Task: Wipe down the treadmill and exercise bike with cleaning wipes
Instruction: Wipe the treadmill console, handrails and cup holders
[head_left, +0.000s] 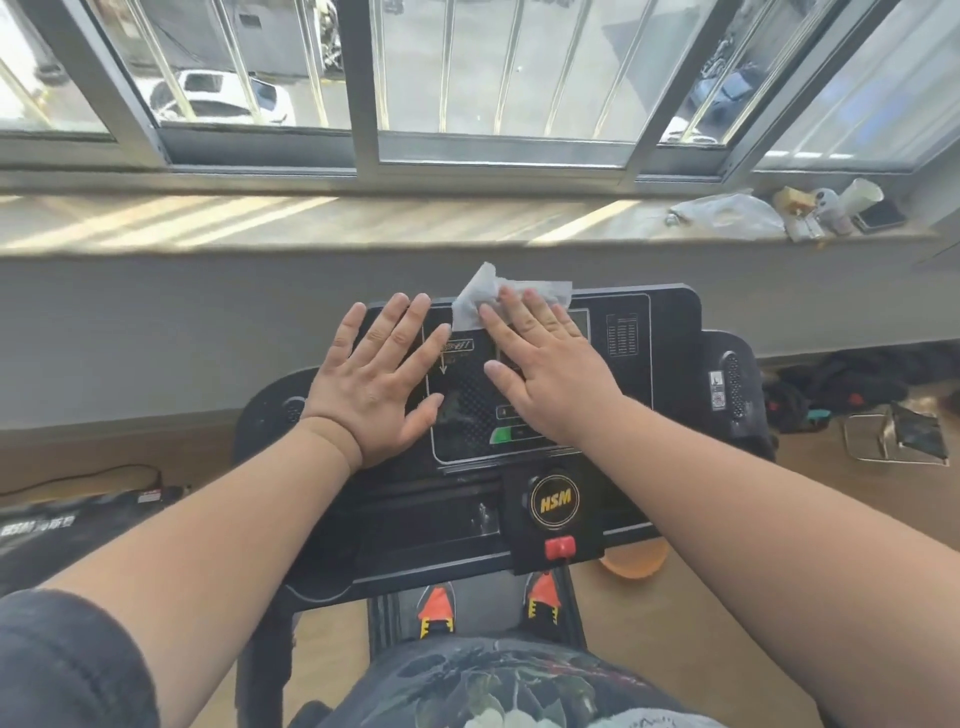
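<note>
Sliding windows with metal bars are spanning twelve o'clock, a white car showing outside at eleven. Sunlight is striping the stone sill; clutter is sitting at two o'clock. Grey wall is running beneath; wooden floor is showing at four.

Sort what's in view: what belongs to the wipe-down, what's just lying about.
Job: treadmill console; cleaning wipe, pressed flat by right hand; left hand flat on console.

Lying about: plastic bag, cup and phone on windowsill; metal stand on floor.
</note>
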